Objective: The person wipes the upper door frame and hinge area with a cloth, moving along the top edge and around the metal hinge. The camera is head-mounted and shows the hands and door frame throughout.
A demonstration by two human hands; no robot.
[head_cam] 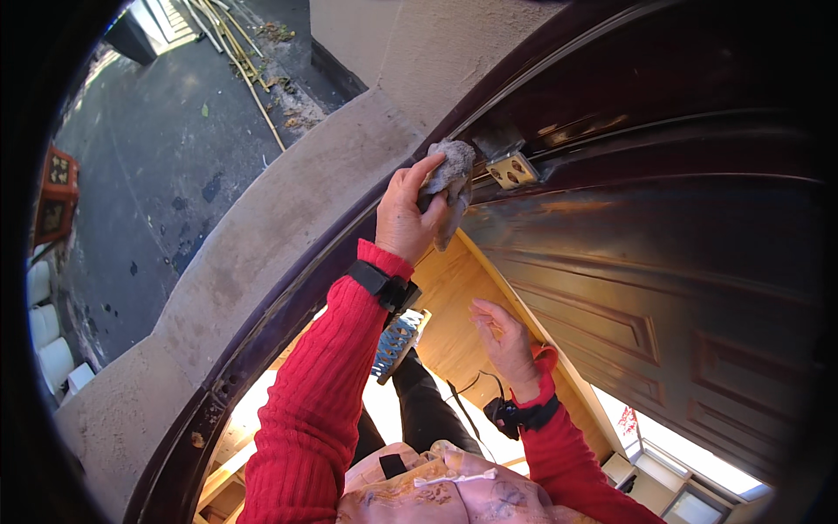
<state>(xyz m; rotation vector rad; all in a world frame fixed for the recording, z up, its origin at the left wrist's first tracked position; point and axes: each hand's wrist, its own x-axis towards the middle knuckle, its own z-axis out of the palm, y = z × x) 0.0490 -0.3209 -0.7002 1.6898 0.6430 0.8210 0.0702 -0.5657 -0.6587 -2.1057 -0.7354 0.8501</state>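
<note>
A crumpled grey cloth (452,167) is gripped in my left hand (409,209), between thumb and fingers. The cloth lies against the dark brown door frame (294,301), beside a brass-coloured metal plate (512,171) with several round holes or screws. My right hand (504,337) holds nothing. Lower down, it hovers near the yellow wooden edge (517,298) of a panel, its fingers slightly bent and partly apart. The dark panelled door (589,275) stands to the right of both hands. Black bands circle both wrists over red sleeves.
Past the frame runs a pale concrete ledge (275,223), then dark paving (163,164) with bamboo poles (242,65). A red box (55,193) and several white containers (49,340) stand far left. Below my left wrist is a blue-and-white patterned object (398,344), partly hidden.
</note>
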